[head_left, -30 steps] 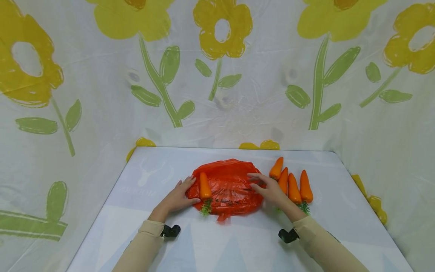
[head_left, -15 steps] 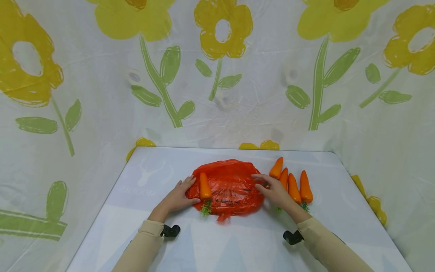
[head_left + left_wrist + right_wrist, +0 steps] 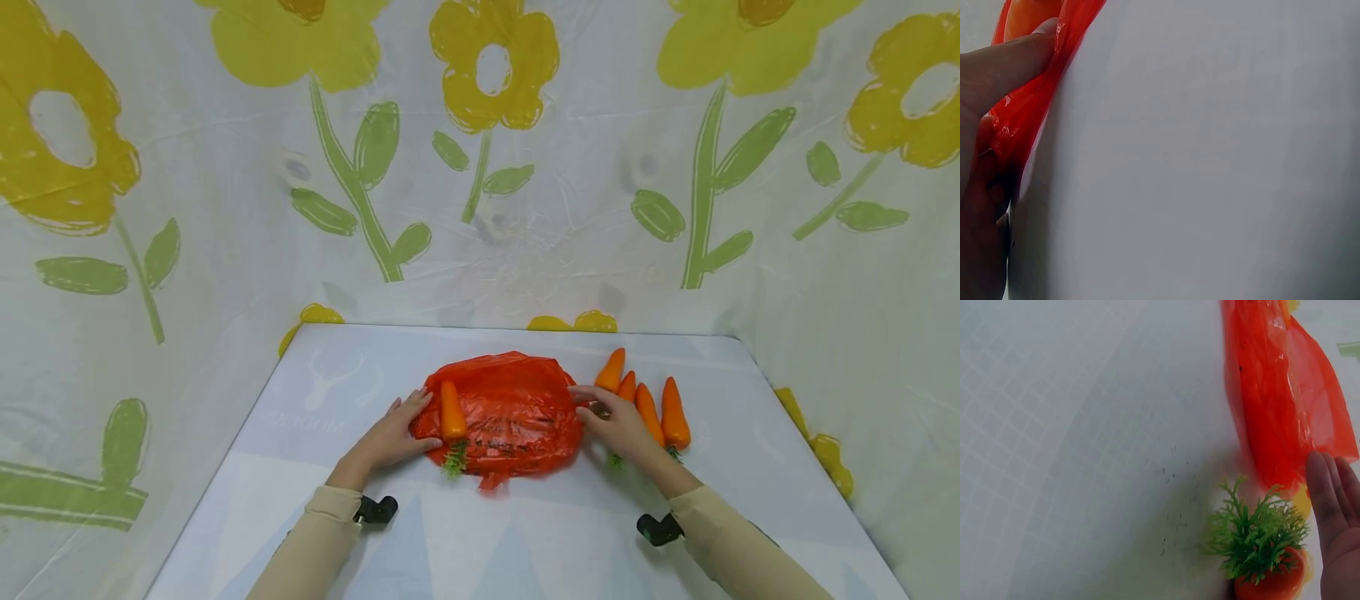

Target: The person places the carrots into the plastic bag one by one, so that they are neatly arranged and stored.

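A crumpled red plastic bag (image 3: 517,425) lies mid-table, dark print on its front. On its left part rests an orange carrot (image 3: 452,410) with a leafy green top, toy-like in look. My left hand (image 3: 393,433) holds the bag's left end, thumb laid on the plastic in the left wrist view and the other fingers dark behind it. At the bag's right edge is my right hand (image 3: 615,425), fingers extended, nothing in its grasp. Several more carrots (image 3: 676,417) lie just beyond and right of it; one leafy top (image 3: 1257,534) shows beside that hand in the right wrist view.
The white table (image 3: 480,550) has a faint pale-blue pattern. Behind and at both sides hangs a white cloth (image 3: 570,233) with yellow flowers. A black wrist camera (image 3: 658,529) juts from the right sleeve, another (image 3: 377,509) from the left.
My right hand has moved right, from over the bag to its right edge, and now covers more of the nearest carrots. The left hand, the bag and the carrots stay put.
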A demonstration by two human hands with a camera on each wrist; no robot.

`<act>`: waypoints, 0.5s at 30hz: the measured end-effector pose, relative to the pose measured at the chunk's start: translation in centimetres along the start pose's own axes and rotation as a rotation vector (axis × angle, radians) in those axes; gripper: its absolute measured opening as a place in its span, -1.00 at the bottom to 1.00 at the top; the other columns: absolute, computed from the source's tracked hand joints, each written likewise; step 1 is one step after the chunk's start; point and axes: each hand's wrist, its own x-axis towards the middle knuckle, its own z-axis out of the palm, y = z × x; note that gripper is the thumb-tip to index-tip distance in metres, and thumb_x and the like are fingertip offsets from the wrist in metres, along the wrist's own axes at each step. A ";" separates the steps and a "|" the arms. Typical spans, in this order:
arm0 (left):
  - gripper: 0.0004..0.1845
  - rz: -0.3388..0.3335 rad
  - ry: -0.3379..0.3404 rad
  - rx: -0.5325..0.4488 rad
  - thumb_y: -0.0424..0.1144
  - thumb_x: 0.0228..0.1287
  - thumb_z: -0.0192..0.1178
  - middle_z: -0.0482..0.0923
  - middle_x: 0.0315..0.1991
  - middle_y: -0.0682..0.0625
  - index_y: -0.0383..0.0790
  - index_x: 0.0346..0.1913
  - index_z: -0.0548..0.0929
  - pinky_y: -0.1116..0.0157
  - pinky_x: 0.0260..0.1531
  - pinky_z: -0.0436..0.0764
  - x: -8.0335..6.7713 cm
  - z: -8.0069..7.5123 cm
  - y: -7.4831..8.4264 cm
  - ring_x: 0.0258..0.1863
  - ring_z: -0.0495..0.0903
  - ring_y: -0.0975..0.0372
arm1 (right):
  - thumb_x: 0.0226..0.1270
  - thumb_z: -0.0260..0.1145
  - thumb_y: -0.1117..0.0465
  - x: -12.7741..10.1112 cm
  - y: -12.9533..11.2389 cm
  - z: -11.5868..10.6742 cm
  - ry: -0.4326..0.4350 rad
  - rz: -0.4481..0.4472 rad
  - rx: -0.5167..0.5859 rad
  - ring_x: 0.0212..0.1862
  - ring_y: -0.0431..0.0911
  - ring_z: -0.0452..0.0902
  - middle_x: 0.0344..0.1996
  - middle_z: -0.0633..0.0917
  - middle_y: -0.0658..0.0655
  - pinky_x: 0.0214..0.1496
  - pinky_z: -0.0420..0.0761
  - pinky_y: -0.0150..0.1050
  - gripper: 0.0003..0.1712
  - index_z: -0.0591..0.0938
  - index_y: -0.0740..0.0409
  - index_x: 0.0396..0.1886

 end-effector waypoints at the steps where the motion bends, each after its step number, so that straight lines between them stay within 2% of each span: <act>1: 0.05 -0.004 -0.002 0.001 0.24 0.19 0.39 0.03 0.62 -0.07 -0.16 0.61 0.18 -0.02 0.57 -0.12 0.0 0.0 0.0 0.62 -0.05 0.04 | 0.52 0.29 0.09 0.0 0.1 -0.1 -0.001 -0.006 -0.003 -0.01 -0.01 0.59 0.16 0.68 0.06 -0.06 0.70 -0.25 -0.55 0.57 -0.14 0.36; 9: 0.04 0.001 -0.002 -0.011 0.24 0.19 0.39 0.04 0.62 -0.09 -0.17 0.60 0.18 -0.04 0.57 -0.11 0.0 0.0 0.1 0.61 -0.05 0.01 | 0.53 0.27 0.13 -0.5 0.3 -0.9 0.006 -0.036 0.003 -0.02 0.01 0.61 0.14 0.69 0.12 -0.08 0.68 -0.29 -0.55 0.56 -0.06 0.36; 15: 0.04 0.011 0.006 -0.007 0.23 0.20 0.39 0.06 0.62 -0.11 -0.19 0.60 0.19 -0.06 0.57 -0.09 0.0 0.1 0.0 0.61 -0.03 -0.01 | 0.54 0.25 0.18 -0.7 0.2 -1.5 0.014 -0.018 0.018 -0.01 0.05 0.62 0.13 0.69 0.15 -0.09 0.71 -0.29 -0.54 0.54 -0.02 0.38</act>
